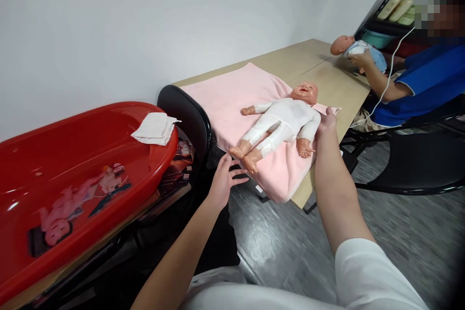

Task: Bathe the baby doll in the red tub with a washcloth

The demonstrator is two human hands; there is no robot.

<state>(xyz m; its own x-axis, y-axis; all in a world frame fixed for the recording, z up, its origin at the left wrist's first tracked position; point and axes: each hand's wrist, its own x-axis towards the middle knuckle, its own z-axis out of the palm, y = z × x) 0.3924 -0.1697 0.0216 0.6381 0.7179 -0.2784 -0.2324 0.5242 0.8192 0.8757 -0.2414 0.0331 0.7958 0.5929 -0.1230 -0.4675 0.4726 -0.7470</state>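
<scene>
Doll slants, head far right, feet near left; left hand spread; right hand, grip unclear.

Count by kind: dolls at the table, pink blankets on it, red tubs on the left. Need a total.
Dolls: 2 (lying doll, held doll)
Pink blanket: 1
Red tub: 1
Total: 4

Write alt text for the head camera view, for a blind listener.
A baby doll in white lies face-up on a pink blanket on a table, with the wearer's left hand by its feet and right hand near its shoulder. At left is a red tub; at right, another person holds a second doll.
</scene>
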